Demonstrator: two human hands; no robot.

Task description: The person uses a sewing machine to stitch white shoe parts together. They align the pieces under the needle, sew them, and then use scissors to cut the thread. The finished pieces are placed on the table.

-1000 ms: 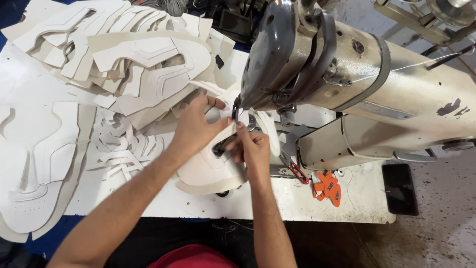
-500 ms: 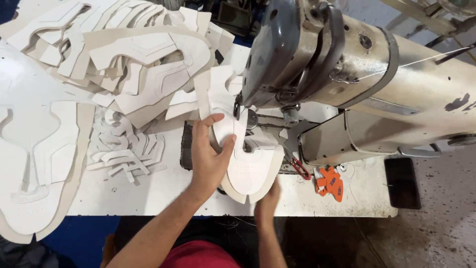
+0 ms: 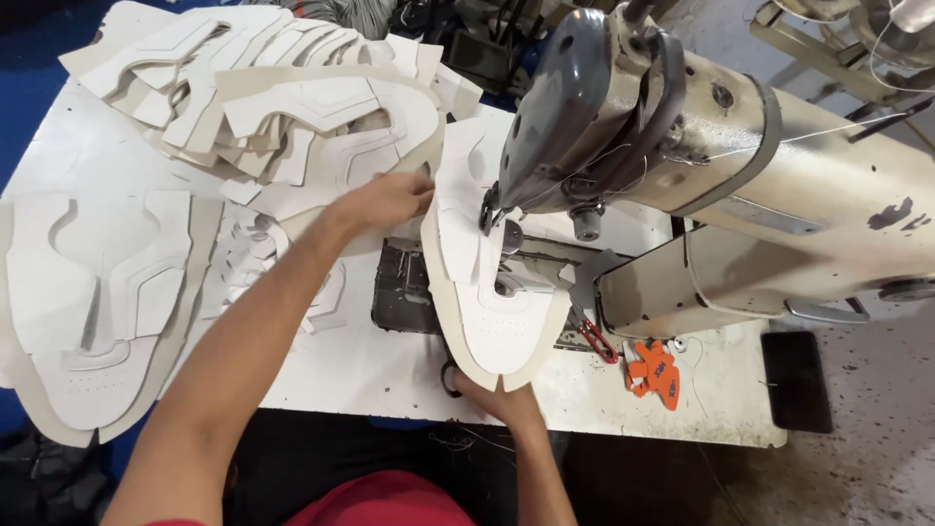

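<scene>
Both hands worked one white cut piece under the sewing machine head. Your left hand pinched its top edge, steadying it; your right hand gripped the near edge from below, mostly hidden.

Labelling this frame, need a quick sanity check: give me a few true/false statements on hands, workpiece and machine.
1. The left hand is at the upper edge of the white cut piece under the sewing machine. True.
2. The right hand rests on top of the machine head. False: it holds the near, lower edge of the white cut piece at the table's front.
3. A stack of white cut pieces lies on the table to the left of the machine. True.
4. The small orange item is held in the left hand. False: it lies on the table below the machine, untouched.
5. The white cut piece lies flat on the floor. False: it sits at the needle area.
</scene>
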